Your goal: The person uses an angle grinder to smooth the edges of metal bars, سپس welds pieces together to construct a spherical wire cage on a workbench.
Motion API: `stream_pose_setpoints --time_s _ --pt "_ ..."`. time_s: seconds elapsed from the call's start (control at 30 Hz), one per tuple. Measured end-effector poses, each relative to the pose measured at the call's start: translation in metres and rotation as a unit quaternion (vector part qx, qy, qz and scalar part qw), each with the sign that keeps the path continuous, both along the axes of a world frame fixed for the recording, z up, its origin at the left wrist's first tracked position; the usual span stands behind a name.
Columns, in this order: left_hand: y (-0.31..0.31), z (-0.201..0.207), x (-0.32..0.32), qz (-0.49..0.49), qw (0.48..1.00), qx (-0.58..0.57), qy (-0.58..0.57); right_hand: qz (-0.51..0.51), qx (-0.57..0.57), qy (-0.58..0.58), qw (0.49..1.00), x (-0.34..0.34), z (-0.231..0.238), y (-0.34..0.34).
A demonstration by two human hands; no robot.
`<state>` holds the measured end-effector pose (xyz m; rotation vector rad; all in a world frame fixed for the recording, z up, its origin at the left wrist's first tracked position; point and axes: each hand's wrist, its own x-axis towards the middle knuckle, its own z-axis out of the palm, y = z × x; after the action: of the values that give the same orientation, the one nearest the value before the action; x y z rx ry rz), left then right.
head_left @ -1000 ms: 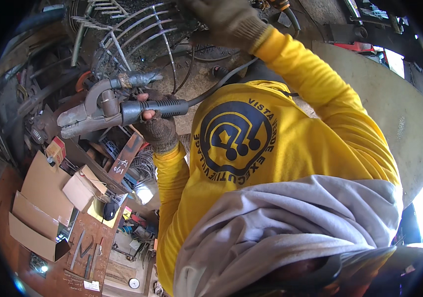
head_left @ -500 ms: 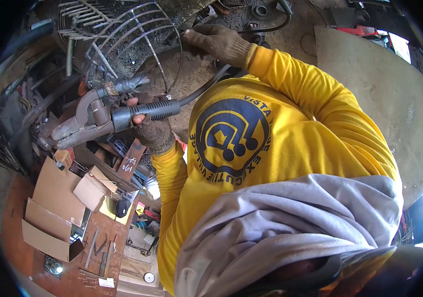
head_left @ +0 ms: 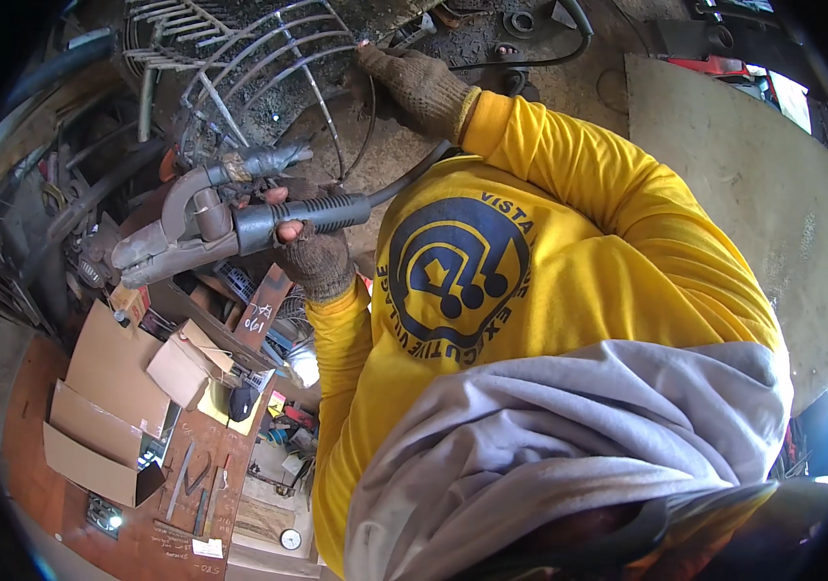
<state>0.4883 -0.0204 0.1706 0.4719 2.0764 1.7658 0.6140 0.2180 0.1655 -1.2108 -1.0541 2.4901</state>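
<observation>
My left hand [head_left: 317, 259], in a brown knit glove with bare fingertips, is closed round the ribbed grey handle of a welding electrode holder [head_left: 269, 225]. The holder's heavy jaws point left, and its black cable runs from the handle toward my body. No electrode rod can be made out in the jaws. Farther off, my right hand [head_left: 422, 94], gloved too, has its fingers closed at the right edge of a curved frame of welded metal bars [head_left: 300, 58]. The hand hides part of that edge. The holder lies nearer to me than the frame.
Cardboard boxes [head_left: 94, 426] and hand tools cover a brown wooden table [head_left: 36, 465] at lower left. Scrap metal [head_left: 75, 213] crowds the left side. A large pale sheet [head_left: 724, 184] stands at right. A dark cable [head_left: 530, 64] crosses the far floor.
The electrode holder and my left hand have shifted a little to the right. My right hand's fingertips have moved slightly farther away along the frame's edge.
</observation>
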Motion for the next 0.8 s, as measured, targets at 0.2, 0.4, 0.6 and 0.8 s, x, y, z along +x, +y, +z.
stream_pose_setpoints --time_s 0.2,0.4,0.6,0.8 --pt "0.013 0.027 0.015 -0.052 0.998 -0.003 0.035 0.006 -0.024 0.079 0.997 0.006 -0.028 -0.007" --pt "0.032 0.049 0.029 -0.04 0.757 0.428 -0.492 0.087 0.02 0.209 0.974 0.018 -0.037 -0.025" --pt "0.042 0.059 0.03 -0.081 0.47 0.531 -0.7 0.192 0.04 0.154 0.968 0.028 -0.058 -0.025" --pt "0.013 0.054 0.02 -0.022 0.569 0.496 -0.656 0.238 0.157 0.021 0.958 0.053 -0.028 -0.02"
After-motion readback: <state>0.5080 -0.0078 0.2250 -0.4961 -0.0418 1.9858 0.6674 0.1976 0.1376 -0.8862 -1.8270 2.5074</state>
